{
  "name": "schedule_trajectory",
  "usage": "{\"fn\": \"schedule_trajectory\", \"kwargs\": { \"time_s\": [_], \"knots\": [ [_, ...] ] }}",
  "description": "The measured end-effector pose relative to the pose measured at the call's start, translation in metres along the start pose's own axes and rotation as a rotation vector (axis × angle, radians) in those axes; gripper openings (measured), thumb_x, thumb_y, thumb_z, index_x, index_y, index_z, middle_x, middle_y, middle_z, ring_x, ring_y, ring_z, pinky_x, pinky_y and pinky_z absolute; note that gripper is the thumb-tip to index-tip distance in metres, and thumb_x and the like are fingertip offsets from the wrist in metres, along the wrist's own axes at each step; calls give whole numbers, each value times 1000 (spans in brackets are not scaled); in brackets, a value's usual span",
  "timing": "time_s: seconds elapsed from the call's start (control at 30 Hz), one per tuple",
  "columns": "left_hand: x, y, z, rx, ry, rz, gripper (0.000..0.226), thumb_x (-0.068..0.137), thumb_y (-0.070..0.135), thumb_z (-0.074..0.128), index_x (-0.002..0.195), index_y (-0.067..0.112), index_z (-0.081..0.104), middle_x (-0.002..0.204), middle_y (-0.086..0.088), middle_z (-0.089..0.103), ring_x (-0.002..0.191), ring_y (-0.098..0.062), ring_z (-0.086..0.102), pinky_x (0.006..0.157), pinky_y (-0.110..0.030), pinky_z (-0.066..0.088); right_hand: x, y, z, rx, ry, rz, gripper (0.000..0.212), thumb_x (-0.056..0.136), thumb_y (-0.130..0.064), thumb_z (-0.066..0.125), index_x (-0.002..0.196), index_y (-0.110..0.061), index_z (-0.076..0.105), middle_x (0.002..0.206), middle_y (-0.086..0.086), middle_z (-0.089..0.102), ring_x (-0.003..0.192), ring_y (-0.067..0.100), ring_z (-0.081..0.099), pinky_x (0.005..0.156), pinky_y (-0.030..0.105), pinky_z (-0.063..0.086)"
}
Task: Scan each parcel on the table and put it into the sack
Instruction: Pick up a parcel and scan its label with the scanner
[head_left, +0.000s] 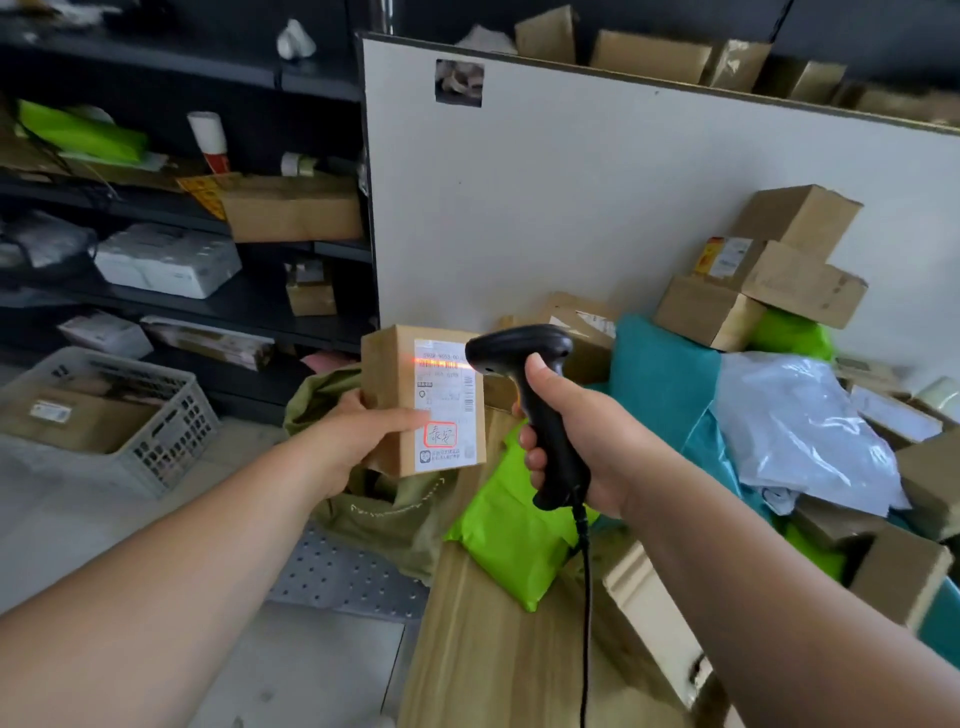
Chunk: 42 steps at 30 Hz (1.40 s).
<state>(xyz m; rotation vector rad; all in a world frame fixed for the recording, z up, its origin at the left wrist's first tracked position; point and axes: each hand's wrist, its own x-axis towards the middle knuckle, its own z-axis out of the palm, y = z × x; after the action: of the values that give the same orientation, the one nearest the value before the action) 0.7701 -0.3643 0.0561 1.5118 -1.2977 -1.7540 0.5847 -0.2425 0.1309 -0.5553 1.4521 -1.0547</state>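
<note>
Behind the wooden table (467, 665), a white board (597, 208) stands upright. A heap of parcels (779, 291) (brown boxes, plastic mailers in teal, grey and bright green) is piled on the table's far and right part against it. Off the table's left edge the olive-green sack (374, 525) slumps on the floor, its mouth open. Near that same edge, on the table, lies a green mailer (504, 535). Above the sack, just past the table's left edge, the left hand (358, 436) grips a small cardboard box (389, 376) from its left side, thumb across the front, with the label (447, 405) facing the camera. Over the table's left part the right hand (576, 447) is wrapped round the grip of a black scanner (519, 348), whose cable (584, 597) hangs down. The scanner's head is just beside the box, and a red line (441, 362) crosses the top of the label.
</note>
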Motion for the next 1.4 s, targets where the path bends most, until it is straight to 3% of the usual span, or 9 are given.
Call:
{"fn": "schedule_trajectory", "kwargs": {
  "time_s": [0.07,0.37,0.5,0.6,0.7,0.87,1.03,1.23,1.4],
  "knots": [
    [17,1,-14,29,9,-24,79,69,28,84,136,20,42,112,1,67,95,-17,64,70,-32,51,15,-5,11,-4,-6,9,47,90,-60,55,86,-14,53,58,2,52,44,15,46,49,25,41],
    [86,2,-54,45,-14,-90,82,70,24,83,140,20,39,109,1,68,92,-17,65,66,-30,51,81,-18,57,-29,18,68,45,90,-59,56,85,-15,51,60,3,51,44,15,45,47,25,42],
    [118,-3,-72,90,-23,-127,89,66,28,86,140,21,38,113,0,67,98,-20,64,82,-38,54,105,-20,73,-46,40,87,46,91,-61,55,95,-15,51,59,3,53,46,15,46,52,27,40],
    [140,-5,-83,122,-19,-150,81,70,26,84,137,21,39,112,1,64,102,-21,61,90,-41,51,124,-19,81,-34,64,97,47,90,-62,55,98,-16,50,60,4,53,47,16,46,54,29,37],
    [160,-5,-92,140,-5,-169,74,74,24,81,134,19,39,105,1,61,100,-21,58,83,-38,46,144,-13,86,-44,110,107,46,89,-62,56,97,-17,51,60,4,54,49,17,46,55,30,38],
    [197,-16,-97,196,79,-210,84,70,28,84,138,18,36,123,-5,60,109,-26,58,94,-45,48,180,5,91,-108,186,122,47,90,-60,57,96,-14,54,63,7,55,51,19,48,55,29,41],
    [248,-51,-94,290,113,-250,127,22,63,86,135,25,41,126,-4,58,105,-28,62,85,-50,54,212,25,93,-205,295,82,41,92,-54,59,95,-13,55,67,9,55,56,22,48,62,38,40],
    [256,-58,-76,422,141,-306,110,59,49,85,146,17,26,139,-11,41,119,-33,49,97,-51,46,230,47,84,-315,351,57,39,91,-56,59,93,-17,53,71,9,59,55,20,53,57,34,44],
    [272,-75,-68,446,122,-315,106,57,53,84,140,18,30,134,-10,45,115,-33,50,98,-50,45,233,63,77,-356,358,67,35,91,-57,58,90,-22,52,74,8,58,54,18,53,53,30,43]
  ]
}}
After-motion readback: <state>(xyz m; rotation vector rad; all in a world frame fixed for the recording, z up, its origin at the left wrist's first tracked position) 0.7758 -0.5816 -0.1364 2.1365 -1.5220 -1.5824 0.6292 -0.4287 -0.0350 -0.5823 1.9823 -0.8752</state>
